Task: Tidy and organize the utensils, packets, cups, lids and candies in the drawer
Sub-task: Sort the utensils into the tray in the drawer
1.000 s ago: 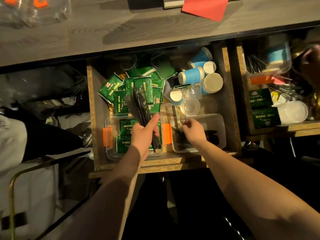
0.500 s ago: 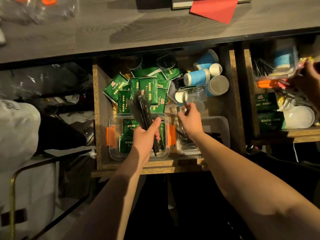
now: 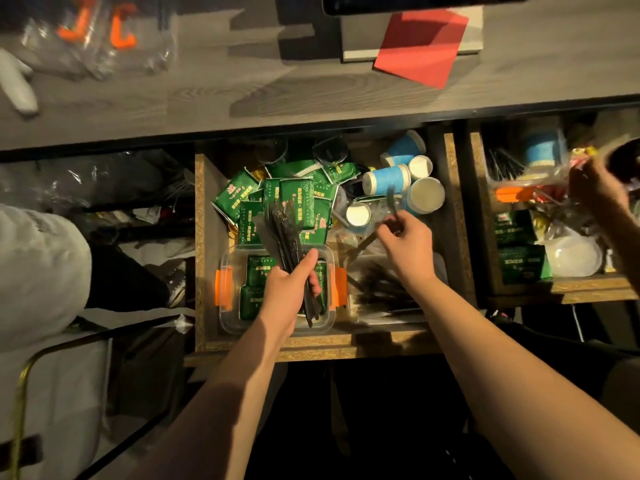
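An open wooden drawer (image 3: 207, 258) holds a heap of green packets (image 3: 294, 199) at the back left and blue paper cups (image 3: 388, 178) lying at the back right. My left hand (image 3: 287, 292) grips a bundle of black plastic utensils (image 3: 282, 230) above a clear box with orange clips (image 3: 225, 289) that contains green packets. My right hand (image 3: 405, 240) pinches one black fork (image 3: 391, 199), raised over the cups. Below it a second clear box (image 3: 381, 296) holds more black utensils.
A second open drawer (image 3: 519, 285) at the right holds packets, lids and a blue cup, and another person's hand (image 3: 599, 188) reaches into it. The grey desktop (image 3: 242, 81) above carries a red sheet (image 3: 422, 46) and a clear bag. A person in white stands at the left.
My right hand has risen from the right clear box toward the cups, lifting a single black fork. My left hand keeps its grip on the utensil bundle.
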Demonstrator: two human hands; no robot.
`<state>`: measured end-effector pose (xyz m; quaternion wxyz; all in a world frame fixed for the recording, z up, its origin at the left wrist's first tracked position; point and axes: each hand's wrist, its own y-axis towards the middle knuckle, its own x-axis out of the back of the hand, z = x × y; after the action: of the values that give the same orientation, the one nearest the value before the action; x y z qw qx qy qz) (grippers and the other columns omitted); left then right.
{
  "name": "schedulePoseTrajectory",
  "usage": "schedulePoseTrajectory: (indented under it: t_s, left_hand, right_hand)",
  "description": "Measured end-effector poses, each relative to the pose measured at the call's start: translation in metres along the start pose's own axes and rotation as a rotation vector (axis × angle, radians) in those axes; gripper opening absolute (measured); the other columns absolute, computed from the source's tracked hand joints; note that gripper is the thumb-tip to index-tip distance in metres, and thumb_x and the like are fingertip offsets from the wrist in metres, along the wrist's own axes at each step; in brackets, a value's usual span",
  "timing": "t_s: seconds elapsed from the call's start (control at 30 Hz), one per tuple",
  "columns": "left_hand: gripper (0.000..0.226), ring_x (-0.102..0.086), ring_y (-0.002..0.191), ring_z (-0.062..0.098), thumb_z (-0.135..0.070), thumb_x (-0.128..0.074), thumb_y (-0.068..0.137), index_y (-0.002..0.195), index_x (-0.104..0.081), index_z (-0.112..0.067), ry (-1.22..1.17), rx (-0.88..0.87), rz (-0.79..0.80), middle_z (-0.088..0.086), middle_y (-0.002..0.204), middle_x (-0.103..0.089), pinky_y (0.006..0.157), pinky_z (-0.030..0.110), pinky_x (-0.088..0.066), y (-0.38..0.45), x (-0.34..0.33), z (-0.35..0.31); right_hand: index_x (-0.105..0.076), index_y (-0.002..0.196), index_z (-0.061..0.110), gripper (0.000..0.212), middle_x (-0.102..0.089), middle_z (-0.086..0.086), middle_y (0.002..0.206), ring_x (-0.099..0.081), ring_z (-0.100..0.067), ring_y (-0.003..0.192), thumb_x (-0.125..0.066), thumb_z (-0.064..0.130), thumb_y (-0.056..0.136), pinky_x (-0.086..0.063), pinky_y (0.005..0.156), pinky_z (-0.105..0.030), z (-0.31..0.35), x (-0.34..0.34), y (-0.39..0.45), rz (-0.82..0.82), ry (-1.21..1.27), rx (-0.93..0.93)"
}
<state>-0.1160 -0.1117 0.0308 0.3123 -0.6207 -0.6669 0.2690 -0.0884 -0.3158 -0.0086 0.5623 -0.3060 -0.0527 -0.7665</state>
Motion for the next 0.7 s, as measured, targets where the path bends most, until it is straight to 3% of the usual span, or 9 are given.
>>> schedulePoseTrajectory:
  t_s: [0.07, 0.13, 0.2, 0.27, 0.3, 0.4, 0.5, 0.57, 0.7]
  left_hand:
    - [0.058, -0.066, 0.088, 0.009, -0.05, -0.06, 0.094, 0.053, -0.048, -0.011, 0.035, 0.004, 0.009, 0.01, 0.063, -0.059, 0.121, 0.048, -0.025, -0.01, -0.007, -0.012]
    - [0.058, -0.062, 0.075, 0.007, -0.05, -0.061, 0.094, 0.053, -0.047, -0.011, 0.029, 0.003, 0.012, 0.01, 0.062, -0.056, 0.122, 0.046, -0.018, -0.021, -0.015, -0.026]
    - [0.057, -0.064, 0.067, 0.005, -0.048, -0.062, 0.094, 0.053, -0.046, -0.011, -0.046, -0.009, 0.006, 0.011, 0.06, -0.053, 0.111, 0.032, -0.034, -0.032, -0.025, -0.037]
    - [0.056, -0.062, 0.058, 0.008, -0.046, -0.065, 0.092, 0.053, -0.045, -0.01, -0.116, -0.025, 0.008, 0.01, 0.057, -0.051, 0.083, 0.012, -0.047, -0.041, -0.034, -0.049]
    - [0.056, -0.058, 0.057, 0.014, -0.047, -0.066, 0.091, 0.052, -0.045, -0.012, -0.134, -0.039, 0.005, 0.007, 0.054, -0.049, 0.08, 0.012, -0.048, -0.046, -0.038, -0.054]
    - [0.053, -0.05, 0.052, 0.014, -0.048, -0.069, 0.088, 0.051, -0.048, -0.016, -0.156, -0.082, 0.028, 0.0, 0.047, -0.047, 0.095, 0.036, -0.044, -0.056, -0.045, -0.067]
    - [0.04, -0.044, 0.049, 0.013, -0.038, -0.073, 0.086, 0.064, -0.053, -0.012, -0.259, -0.134, 0.032, 0.0, 0.049, -0.042, 0.073, 0.031, -0.045, -0.067, -0.05, -0.079]
    - [0.043, -0.045, 0.044, 0.012, -0.032, -0.075, 0.085, 0.057, -0.049, -0.012, -0.311, -0.143, 0.042, -0.001, 0.046, -0.042, 0.063, 0.027, -0.045, -0.072, -0.049, -0.087]
    - [0.039, -0.045, 0.045, 0.017, -0.027, -0.077, 0.085, 0.059, -0.054, -0.01, -0.416, -0.071, 0.112, 0.001, 0.049, -0.04, 0.054, 0.033, -0.052, -0.076, -0.044, -0.094]
  right_hand:
    - [-0.06, 0.074, 0.014, 0.014, -0.064, -0.006, 0.071, -0.058, -0.014, 0.069, -0.067, 0.017, 0.087, -0.048, 0.071, -0.033, 0.017, 0.021, -0.01, -0.12, 0.215, -0.087]
    - [-0.065, 0.077, 0.011, 0.01, -0.066, -0.006, 0.072, -0.059, -0.012, 0.066, -0.068, 0.015, 0.086, -0.05, 0.071, -0.031, 0.037, 0.036, -0.022, -0.167, 0.448, -0.221]
    - [-0.069, 0.081, 0.01, 0.007, -0.067, -0.006, 0.071, -0.047, -0.012, 0.051, -0.067, 0.014, 0.087, -0.042, 0.052, -0.026, 0.055, 0.044, -0.038, -0.124, 0.649, -0.364]
    - [-0.069, 0.085, 0.01, 0.007, -0.063, -0.006, 0.067, -0.032, -0.009, 0.04, -0.066, 0.015, 0.088, -0.025, 0.039, -0.02, 0.072, 0.049, -0.055, -0.013, 0.811, -0.455]
    - [-0.069, 0.087, 0.008, 0.009, -0.059, -0.003, 0.062, -0.029, -0.007, 0.038, -0.065, 0.016, 0.089, -0.023, 0.037, -0.018, 0.079, 0.051, -0.062, 0.048, 0.859, -0.468]
    - [-0.066, 0.1, 0.003, 0.015, -0.064, 0.004, 0.062, -0.036, -0.003, 0.037, -0.062, 0.015, 0.093, -0.029, 0.034, -0.016, 0.1, 0.057, -0.076, 0.177, 0.901, -0.495]
    - [-0.068, 0.09, 0.008, 0.009, -0.071, -0.004, 0.076, -0.039, -0.005, 0.036, -0.064, 0.015, 0.093, -0.031, 0.032, -0.017, 0.115, 0.06, -0.083, 0.266, 0.911, -0.512]
    - [-0.068, 0.083, 0.012, 0.011, -0.068, -0.003, 0.072, -0.038, -0.005, 0.036, -0.064, 0.016, 0.093, -0.031, 0.033, -0.017, 0.121, 0.063, -0.086, 0.341, 0.895, -0.515]
    - [-0.066, 0.095, 0.012, 0.01, -0.054, 0.003, 0.06, -0.035, -0.006, 0.041, -0.065, 0.022, 0.092, -0.026, 0.037, -0.018, 0.128, 0.068, -0.09, 0.474, 0.817, -0.507]
